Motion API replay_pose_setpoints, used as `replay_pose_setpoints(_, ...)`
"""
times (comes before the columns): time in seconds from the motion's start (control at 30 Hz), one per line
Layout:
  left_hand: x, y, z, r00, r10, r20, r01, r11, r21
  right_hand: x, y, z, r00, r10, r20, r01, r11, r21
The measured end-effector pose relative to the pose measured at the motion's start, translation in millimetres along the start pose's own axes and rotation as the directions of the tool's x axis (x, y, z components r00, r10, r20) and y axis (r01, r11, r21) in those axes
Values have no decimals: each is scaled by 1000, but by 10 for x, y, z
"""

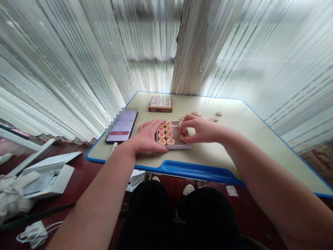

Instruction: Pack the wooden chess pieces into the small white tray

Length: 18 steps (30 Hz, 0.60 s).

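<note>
Shallow tray (179, 147) of xiangqi pieces on the table (260, 128), lying between the two hands. Red-lettered pieces (169, 135) fill two columns along its left side. The left hand (147, 137), fingers spread, spans the left end, thumb at the near corner, fingertips at the far one. The right hand (201, 130) pinches a black-lettered piece (183, 136) at the right side. Beyond lie loose pieces (219, 113) and a brown box (160, 103); at left, a phone (122, 126).
</note>
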State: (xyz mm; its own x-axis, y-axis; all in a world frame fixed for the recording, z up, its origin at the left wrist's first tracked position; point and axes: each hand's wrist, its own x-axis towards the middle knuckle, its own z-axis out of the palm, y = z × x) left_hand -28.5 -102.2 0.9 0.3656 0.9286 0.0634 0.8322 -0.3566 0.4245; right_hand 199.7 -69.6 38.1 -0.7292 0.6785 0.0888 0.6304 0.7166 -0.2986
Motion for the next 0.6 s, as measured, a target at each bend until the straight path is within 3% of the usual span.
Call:
replay_pose_setpoints(0.43,6,-39,28,999,5,-34,-6,1000,-25,-9,-25,-57,1000,-20,-22,21,998,54)
replay_pose_setpoints(0.53,6,-57,46,999,-5,-33,5,1000,-19,-14,46,-128,990,-36,-138,50,994,95)
replay_pose_setpoints(0.6,6,-60,55,999,6,-46,-7,1000,-22,-18,206,-171,942,72,-327,-48,996,82)
